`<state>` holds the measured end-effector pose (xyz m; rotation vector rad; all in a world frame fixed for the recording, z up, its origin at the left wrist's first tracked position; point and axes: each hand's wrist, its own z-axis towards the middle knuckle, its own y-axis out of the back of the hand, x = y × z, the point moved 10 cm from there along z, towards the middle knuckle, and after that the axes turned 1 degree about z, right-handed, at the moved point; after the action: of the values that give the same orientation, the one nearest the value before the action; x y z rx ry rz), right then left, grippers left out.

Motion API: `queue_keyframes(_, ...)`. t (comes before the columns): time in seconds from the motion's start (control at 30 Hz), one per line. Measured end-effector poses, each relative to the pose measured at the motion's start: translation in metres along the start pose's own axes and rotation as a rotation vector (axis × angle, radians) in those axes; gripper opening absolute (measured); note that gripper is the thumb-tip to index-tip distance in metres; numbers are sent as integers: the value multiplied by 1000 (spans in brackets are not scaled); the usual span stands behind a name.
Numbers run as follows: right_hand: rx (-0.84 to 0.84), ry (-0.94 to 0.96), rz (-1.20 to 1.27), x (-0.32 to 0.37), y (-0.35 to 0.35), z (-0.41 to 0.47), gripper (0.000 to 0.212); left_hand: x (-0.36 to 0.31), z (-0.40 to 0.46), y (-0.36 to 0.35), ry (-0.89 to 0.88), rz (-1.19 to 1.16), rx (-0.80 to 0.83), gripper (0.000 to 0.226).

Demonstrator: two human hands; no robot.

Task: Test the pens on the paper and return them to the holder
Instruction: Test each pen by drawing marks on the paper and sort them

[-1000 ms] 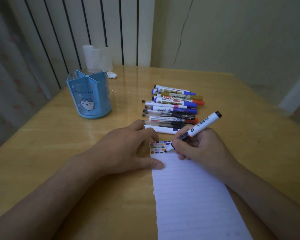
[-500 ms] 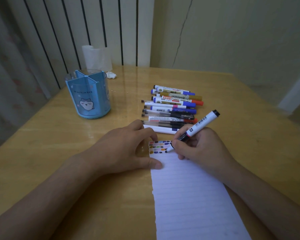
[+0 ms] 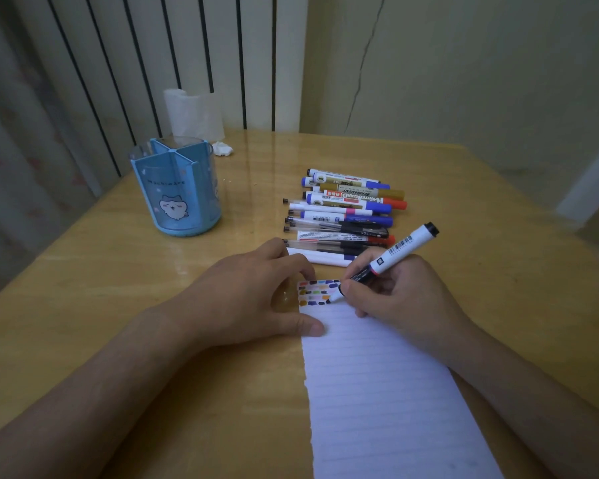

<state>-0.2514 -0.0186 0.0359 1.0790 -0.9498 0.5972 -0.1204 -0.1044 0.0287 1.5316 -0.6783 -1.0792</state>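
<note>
A strip of lined white paper [image 3: 377,392] lies on the wooden table, with several small colour marks at its top end. My right hand [image 3: 405,299] grips a white marker [image 3: 395,252] with a black end, its tip touching the paper beside the marks. My left hand [image 3: 253,295] rests on the table with curled fingers, thumb and fingertips pressing the paper's left edge. Several capped pens and markers [image 3: 346,216] lie side by side just beyond both hands. The blue divided pen holder [image 3: 177,195] with a cat picture stands at the left; no pens show in it.
A white tissue roll [image 3: 192,112] and a crumpled scrap [image 3: 222,148] sit at the table's far left corner, behind the holder. A radiator and a wall close the far side. The table's right edge [image 3: 550,216] runs diagonally past the pens.
The marker tip has slid slightly down and left across the marks on the paper. My left hand has stayed in place.
</note>
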Motion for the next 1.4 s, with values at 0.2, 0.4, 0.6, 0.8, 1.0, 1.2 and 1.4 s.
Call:
queue_keyframes(0.2, 2, -4, 0, 0, -1, 0, 12, 0, 0, 0, 0, -2, -8, 70)
queue_keyframes(0.4, -22, 8, -28, 2, 2, 0, 14, 1, 0, 0, 2, 3, 3, 71)
queue_keyframes(0.6, -12, 29, -35, 5, 1, -1, 18, 1, 0, -1, -6, 6, -1, 71)
queue_keyframes(0.8, 9, 36, -33, 6, -1, -1, 17, 1, -1, -1, -6, 1, 0, 72)
queue_keyframes(1.0, 7, 52, -30, 6, -1, -2, 16, 0, -1, 0, -9, 2, -2, 72)
queue_keyframes(1.2, 2, 40, -17, 5, 0, -1, 17, -1, 0, 0, -9, 11, 0, 70)
queue_keyframes(1.4, -9, 31, -2, 4, 2, -1, 17, 0, -1, 0, -6, 9, 1, 70)
